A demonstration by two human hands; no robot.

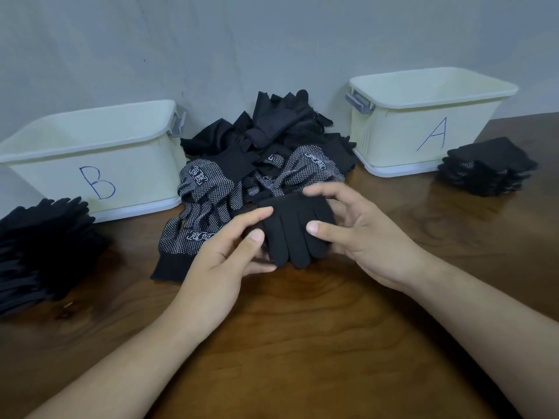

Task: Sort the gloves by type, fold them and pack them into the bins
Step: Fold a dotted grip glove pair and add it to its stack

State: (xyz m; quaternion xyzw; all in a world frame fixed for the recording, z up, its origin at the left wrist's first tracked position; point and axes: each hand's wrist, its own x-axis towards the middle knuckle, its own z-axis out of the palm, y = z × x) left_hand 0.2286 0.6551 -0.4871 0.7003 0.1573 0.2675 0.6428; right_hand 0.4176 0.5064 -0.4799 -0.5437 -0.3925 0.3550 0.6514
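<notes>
Dark wood table (302, 343). On it: bin B (99, 164) left, bin A (423, 122) right, loose glove pile (260, 152) between, folded stacks at far left (39, 246) and far right (487, 166).

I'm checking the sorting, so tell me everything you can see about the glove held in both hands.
The glove is plain black, soft-looking fabric, with no white dots showing. Its fingers lie side by side, tips pointing toward the person, cuff end toward the pile. It sits low over the wooden table; whether it touches is unclear. The left hand pinches its left edge, and the right hand grips its right side, thumb pressed on top.
</notes>
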